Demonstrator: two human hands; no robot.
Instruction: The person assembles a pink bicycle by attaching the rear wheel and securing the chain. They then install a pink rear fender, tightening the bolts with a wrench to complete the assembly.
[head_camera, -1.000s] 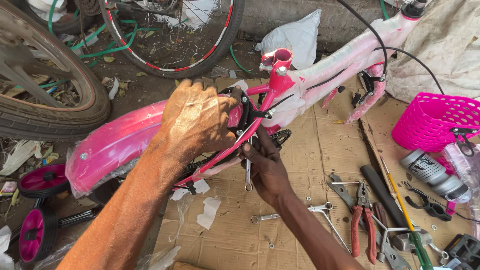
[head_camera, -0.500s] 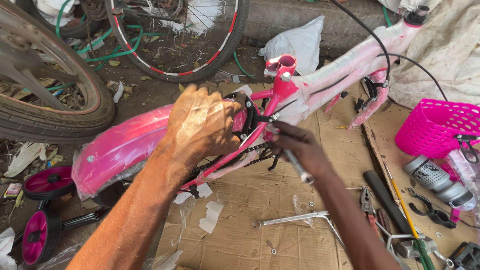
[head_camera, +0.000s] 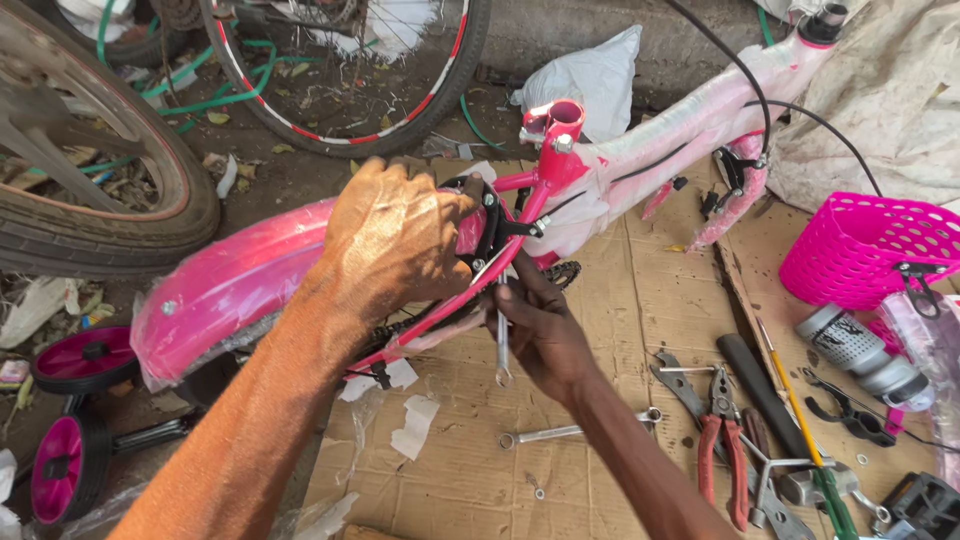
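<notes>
A small pink bike frame (head_camera: 640, 150) is laid on its side on flat cardboard (head_camera: 600, 330). Much of the frame is wrapped in clear plastic.

The left hand (head_camera: 395, 240) is pressed down on the pink mudguard (head_camera: 240, 280), right where the black brake part (head_camera: 490, 225) sits. Its fingers are curled over the top, so the bike is held firmly.

The right hand (head_camera: 540, 330) is closed around a silver spanner (head_camera: 502, 345). The spanner is held upright, with its top end at the brake bolt and its ring end hanging down toward 6 o'clock. It cannot be told how tight the bolt is.

What looks done: the mudguard and the brake part are already mounted on the frame, and a chain can be seen under it.

What looks left: no wheels are fitted on the frame. Two small pink side wheels (head_camera: 75, 400) are lying at 8 o'clock. A pink basket (head_camera: 860, 250) is waiting at 3 o'clock. No seat or handlebar can be seen on the frame. So the job looks only partly done.

A second spanner (head_camera: 575, 432) is lying on the cardboard at 5 o'clock of the right hand. Red pliers (head_camera: 725, 440) and more tools are spread at 4 o'clock. A big tyre (head_camera: 100, 180) is lying at 10 o'clock.
</notes>
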